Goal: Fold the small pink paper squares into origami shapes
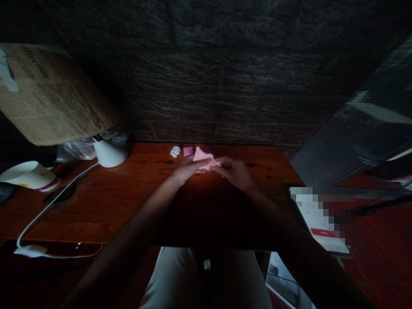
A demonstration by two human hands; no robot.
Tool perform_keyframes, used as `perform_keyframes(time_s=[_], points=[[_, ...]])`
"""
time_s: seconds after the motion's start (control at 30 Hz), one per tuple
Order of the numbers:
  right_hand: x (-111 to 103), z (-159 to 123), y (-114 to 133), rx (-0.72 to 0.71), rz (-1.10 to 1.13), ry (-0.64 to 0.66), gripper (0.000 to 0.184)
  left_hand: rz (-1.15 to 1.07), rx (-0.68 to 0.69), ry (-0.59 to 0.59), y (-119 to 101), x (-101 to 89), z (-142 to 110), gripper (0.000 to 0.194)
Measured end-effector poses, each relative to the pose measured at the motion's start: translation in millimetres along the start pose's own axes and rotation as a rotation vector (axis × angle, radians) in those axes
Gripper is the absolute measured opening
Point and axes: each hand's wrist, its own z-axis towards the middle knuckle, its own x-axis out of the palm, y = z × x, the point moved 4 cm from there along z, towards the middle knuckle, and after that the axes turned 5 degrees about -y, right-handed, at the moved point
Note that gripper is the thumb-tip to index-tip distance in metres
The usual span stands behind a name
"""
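Near the back edge of the wooden table, my left hand [189,168] is closed on a piece of pink cloth [202,155], its thumb lying across the front. My right hand [234,171] pinches the right end of the same cloth, fingers bent together. Just behind the left fingers lies a small flat pink-purple piece [188,151]. A darker purple patch shows behind the top of the cloth; I cannot tell whether it belongs to it. To the left sits a small white crumpled wad [175,151].
On the left stand a lamp with a newsprint-patterned shade [58,94] and white base [110,153], its white cord [58,197], and a tilted paper cup [30,175]. A dark stone-pattern wall [199,77] rises behind the wooden table [128,206]. A partly blurred-out flat item [322,223] lies right.
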Motion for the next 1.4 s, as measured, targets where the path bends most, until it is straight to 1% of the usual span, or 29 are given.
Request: perform_keyframes(time_s=[0.1, 0.17, 0.23, 0.27, 0.37, 0.4, 0.57, 0.67, 0.87, 1.0, 1.13, 1.3, 1.4], points=[[-2, -1, 5, -0.009, -0.073, -0.024, 0.027, -0.011, 0.007, -0.005, -1, 0.2, 0, 0.049], [-2, -2, 10, -0.039, -0.164, -0.026, 0.025, 0.008, 0.017, -0.012, -2, -0.2, -1, 0.046], [-2, -2, 15, -0.056, -0.276, -0.029, 0.026, 0.043, 0.056, -0.027, -2, -1.4, 0, 0.042], [-1, -2, 17, -0.048, -0.328, -0.023, 0.031, 0.061, 0.087, -0.036, -2, -2.2, 1, 0.040], [3, -1, 22, -0.017, -0.421, 0.041, 0.060, 0.115, 0.176, -0.051, -1, -3.5, 3, 0.038], [5, -1, 24, -0.015, -0.442, 0.056, 0.064, 0.133, 0.187, -0.045, 0, -3.2, 3, 0.037], [9, -2, 29, -0.018, -0.601, 0.084, 0.049, 0.143, 0.162, -0.017, 2, 1.5, 2, 0.038], [10, -4, 28, -0.012, -0.683, 0.103, 0.045, 0.138, 0.158, -0.017, 1, 4.0, 0, 0.041], [11, -8, 31, 0.001, -0.841, 0.143, 0.035, 0.192, 0.209, -0.030, 1, 4.5, 0, 0.041], [12, -10, 32, 0.022, -0.870, 0.185, 0.033, 0.166, 0.166, -0.045, 3, 3.1, 1, 0.038], [10, -10, 30, 0.004, -0.861, 0.168, 0.030, 0.122, 0.118, -0.048, 3, 2.9, 1, 0.038], [10, -9, 28, -0.010, -0.793, 0.165, 0.028, 0.070, 0.089, -0.073, 0, 1.9, -1, 0.049], [9, -8, 29, -0.008, -0.771, 0.122, 0.028, 0.057, 0.095, -0.082, -1, 1.1, 0, 0.057]])
